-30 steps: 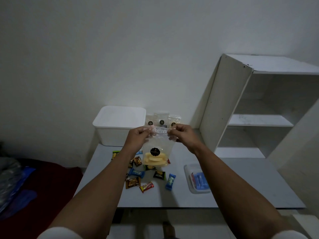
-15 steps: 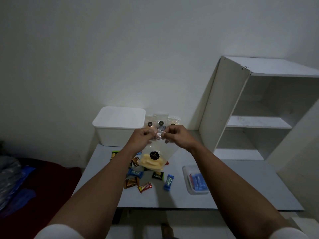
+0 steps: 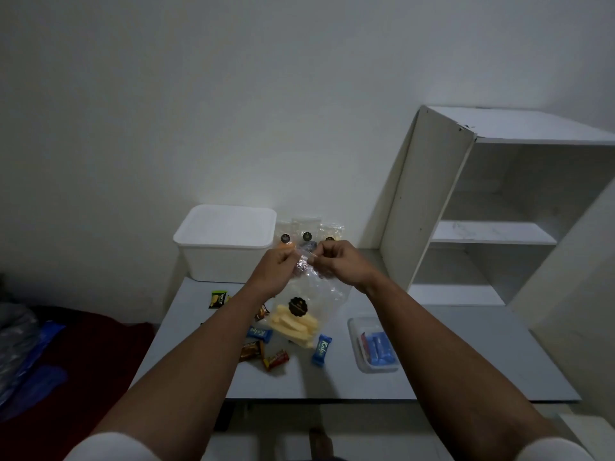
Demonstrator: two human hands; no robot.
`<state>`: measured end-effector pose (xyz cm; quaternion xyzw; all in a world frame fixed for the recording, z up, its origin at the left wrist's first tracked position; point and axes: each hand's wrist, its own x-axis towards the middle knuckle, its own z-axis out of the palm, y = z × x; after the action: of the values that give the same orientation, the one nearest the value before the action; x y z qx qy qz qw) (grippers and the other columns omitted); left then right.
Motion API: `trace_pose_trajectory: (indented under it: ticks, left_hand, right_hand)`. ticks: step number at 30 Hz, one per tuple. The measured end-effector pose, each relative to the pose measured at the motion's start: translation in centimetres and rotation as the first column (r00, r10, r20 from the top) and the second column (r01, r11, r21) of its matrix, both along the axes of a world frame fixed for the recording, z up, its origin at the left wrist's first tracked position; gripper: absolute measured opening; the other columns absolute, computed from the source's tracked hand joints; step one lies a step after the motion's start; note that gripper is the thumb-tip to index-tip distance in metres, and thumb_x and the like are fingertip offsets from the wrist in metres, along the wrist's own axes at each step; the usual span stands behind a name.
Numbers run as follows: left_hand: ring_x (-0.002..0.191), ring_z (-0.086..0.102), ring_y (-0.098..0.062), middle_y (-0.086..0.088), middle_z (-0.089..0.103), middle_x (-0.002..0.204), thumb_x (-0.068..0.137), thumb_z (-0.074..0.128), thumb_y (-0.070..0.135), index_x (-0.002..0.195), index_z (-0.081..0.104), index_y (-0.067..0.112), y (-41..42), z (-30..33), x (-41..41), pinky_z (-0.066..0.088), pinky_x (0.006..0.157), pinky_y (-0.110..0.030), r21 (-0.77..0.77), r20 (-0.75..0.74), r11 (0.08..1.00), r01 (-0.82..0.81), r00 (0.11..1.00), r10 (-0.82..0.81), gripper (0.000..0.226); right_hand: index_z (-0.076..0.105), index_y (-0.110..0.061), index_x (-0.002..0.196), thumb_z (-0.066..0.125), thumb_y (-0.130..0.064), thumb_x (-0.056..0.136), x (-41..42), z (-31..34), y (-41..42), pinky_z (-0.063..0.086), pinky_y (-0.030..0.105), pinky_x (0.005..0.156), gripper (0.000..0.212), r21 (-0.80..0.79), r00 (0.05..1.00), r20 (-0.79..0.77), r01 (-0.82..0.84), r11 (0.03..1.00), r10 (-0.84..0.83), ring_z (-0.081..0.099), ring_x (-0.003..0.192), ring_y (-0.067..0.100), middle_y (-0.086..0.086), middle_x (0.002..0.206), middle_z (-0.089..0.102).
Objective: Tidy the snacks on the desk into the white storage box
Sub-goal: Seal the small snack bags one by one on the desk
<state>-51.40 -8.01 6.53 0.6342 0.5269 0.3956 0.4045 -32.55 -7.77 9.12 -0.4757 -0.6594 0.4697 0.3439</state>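
Both hands meet above the bench: the left hand [image 3: 278,265] and right hand [image 3: 336,265] pinch the crumpled top of a clear snack bag [image 3: 307,306] between curled fingers, holding it in the air. Pale yellow sticks [image 3: 294,324] fill the bag's lower end, under a round black label [image 3: 298,307]. The bag's mouth is hidden between the knuckles, and whether it is sealed cannot be told. Behind the hands, three more clear bags [image 3: 306,231] lean by the wall, their lower halves blocked from view. To their left sits the white storage box [image 3: 226,242], lid on, at the bench's [image 3: 466,361] far-left corner. Small wrapped snacks lie scattered under the forearms: two blue ones [image 3: 321,350], brown and red ones [image 3: 276,359], a green packet [image 3: 218,299]; some are partly covered by the left arm. A clear tray [image 3: 356,327] holding blue packets lies to the right. A white shelf unit [image 3: 432,201] stands on the bench's far-right, cut off by the frame edge.
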Motion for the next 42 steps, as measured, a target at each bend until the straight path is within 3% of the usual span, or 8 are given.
trace_pose_trajectory:
  ticks: [4,10,14,17,23,30,38,42]
  left_hand:
    - [0.081,0.067,-0.025,-0.017,0.07,0.092,0.104,0.051,0.029,0.094,0.07,-0.001,0.1,-0.2,0.4,0.056,0.084,-0.042,0.024,-0.024,1.0,0.002,1.0,-0.001,0.037]
    - [0.074,0.061,-0.016,-0.015,0.07,0.083,0.105,0.052,0.024,0.083,0.068,0.005,0.1,-0.5,0.7,0.051,0.077,-0.035,0.055,-0.079,0.998,0.007,0.997,-0.002,0.033]
    - [0.081,0.06,-0.007,0.011,0.061,0.102,0.101,0.052,0.043,0.107,0.065,0.027,-1.0,-0.9,2.1,0.049,0.068,-0.028,0.248,-0.174,0.935,-0.253,0.938,0.299,0.021]
    - [0.074,0.058,-0.011,0.009,0.061,0.092,0.097,0.052,0.047,0.09,0.057,0.028,-1.3,-0.5,2.7,0.046,0.063,-0.031,0.262,-0.078,0.872,-0.413,0.892,0.446,0.021]
    - [0.061,0.052,-0.018,-0.007,0.057,0.071,0.103,0.049,0.018,0.087,0.062,0.011,-0.7,0.6,4.0,0.053,0.067,-0.037,-0.235,0.332,0.968,-0.092,0.928,0.169,0.022]
    - [0.072,0.063,-0.021,-0.009,0.064,0.076,0.1,0.043,0.015,0.082,0.058,0.012,-0.2,1.0,3.3,0.058,0.078,-0.04,-0.224,0.339,0.972,-0.069,0.93,0.144,0.024]
    - [0.081,0.064,-0.026,-0.027,0.066,0.095,0.104,0.045,0.02,0.108,0.059,-0.004,1.1,-0.4,3.1,0.06,0.085,-0.049,-0.162,0.174,0.986,-0.047,0.982,0.076,0.028]
    - [0.075,0.055,-0.024,-0.016,0.059,0.084,0.105,0.041,0.013,0.106,0.054,-0.009,2.2,-0.9,3.6,0.055,0.071,-0.037,-0.147,0.104,0.989,-0.003,0.994,0.019,0.026]
  right_hand:
    - [0.062,0.016,0.089,0.069,-0.008,0.095,0.8,-0.3,0.1,0.048,0.019,0.055,0.027,-0.014,1.0,0.008,0.027,1.0,-0.027,0.057,0.052,0.007,0.003,0.064,0.063]
    - [0.07,0.007,0.082,0.074,-0.013,0.092,1.4,-1.5,0.1,0.05,0.022,0.061,0.024,0.024,0.998,0.044,0.049,0.998,-0.05,0.059,0.059,0.009,0.005,0.066,0.068]
    - [0.072,-0.002,0.08,0.073,-0.016,0.093,1.1,-2.3,0.3,0.053,0.024,0.062,0.02,0.039,0.989,0.077,0.12,0.992,-0.122,0.062,0.059,0.009,0.003,0.068,0.07]
    - [0.073,-0.004,0.076,0.076,-0.02,0.091,0.8,-2.3,0.4,0.05,0.021,0.057,0.022,0.062,0.963,0.051,0.261,0.963,-0.264,0.059,0.053,0.006,0.001,0.066,0.07]
    - [0.073,0.006,0.088,0.075,-0.02,0.092,-0.4,-2.3,0.1,0.053,0.033,0.066,0.026,0.033,0.961,-0.146,0.242,0.97,-0.235,0.064,0.069,0.019,0.013,0.075,0.07]
    - [0.078,-0.007,0.101,0.071,-0.024,0.095,-0.5,-2.5,-0.3,0.06,0.047,0.086,0.02,-0.125,0.935,-0.302,0.156,0.98,-0.188,0.074,0.088,0.027,0.014,0.095,0.078]
    - [0.074,0.004,0.102,0.07,-0.013,0.095,-0.2,-2.6,0.4,0.064,0.043,0.08,0.019,-0.123,0.944,-0.265,0.17,0.978,-0.198,0.075,0.086,0.031,0.017,0.091,0.076]
    - [0.073,0.001,0.094,0.065,-0.007,0.096,0.3,-2.8,0.8,0.059,0.028,0.063,0.012,-0.17,0.929,-0.269,0.212,0.962,-0.253,0.073,0.069,0.018,0.011,0.08,0.074]
